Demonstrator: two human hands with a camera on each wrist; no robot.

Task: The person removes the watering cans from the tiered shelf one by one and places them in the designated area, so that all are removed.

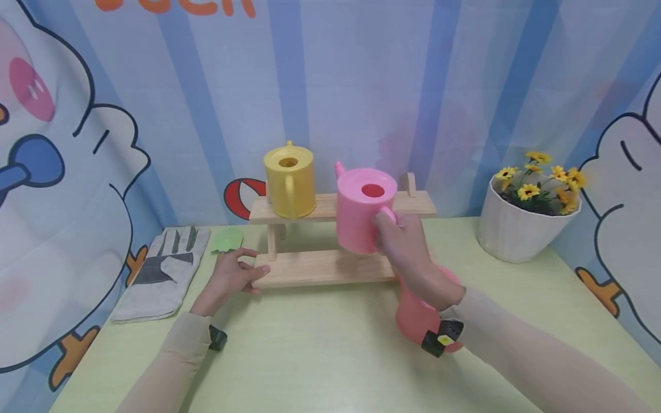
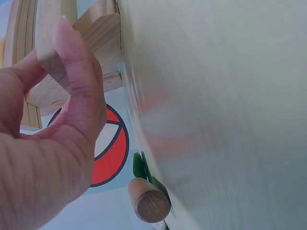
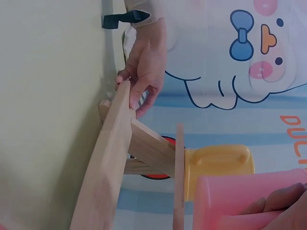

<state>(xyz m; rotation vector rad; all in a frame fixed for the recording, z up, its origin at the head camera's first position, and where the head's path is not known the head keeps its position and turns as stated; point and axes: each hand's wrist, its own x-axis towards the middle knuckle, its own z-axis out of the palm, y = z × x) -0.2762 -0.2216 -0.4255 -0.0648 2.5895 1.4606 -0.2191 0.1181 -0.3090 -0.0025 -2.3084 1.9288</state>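
Observation:
My right hand (image 1: 405, 238) grips the handle of a pink watering can (image 1: 356, 215), held up in front of the two-tier wooden shelf (image 1: 325, 268). In the right wrist view the pink watering can (image 3: 230, 191) shows at the bottom right, partly covered by fingers. My left hand (image 1: 232, 274) pinches the left end of the shelf's lower board, thumb on top; the right wrist view shows this left hand (image 3: 146, 67) too. On the upper board's left side stands a yellow watering can (image 1: 291, 183). A coral-red can (image 1: 415, 315) stands on the table, partly hidden under my right forearm.
White-and-grey work gloves (image 1: 160, 281) lie at the left. A small green tool (image 1: 227, 239) lies behind my left hand; its wooden handle (image 2: 151, 206) shows in the left wrist view. A white pot (image 1: 521, 229) with yellow flowers stands at the right. A printed curtain (image 1: 356, 86) hangs behind.

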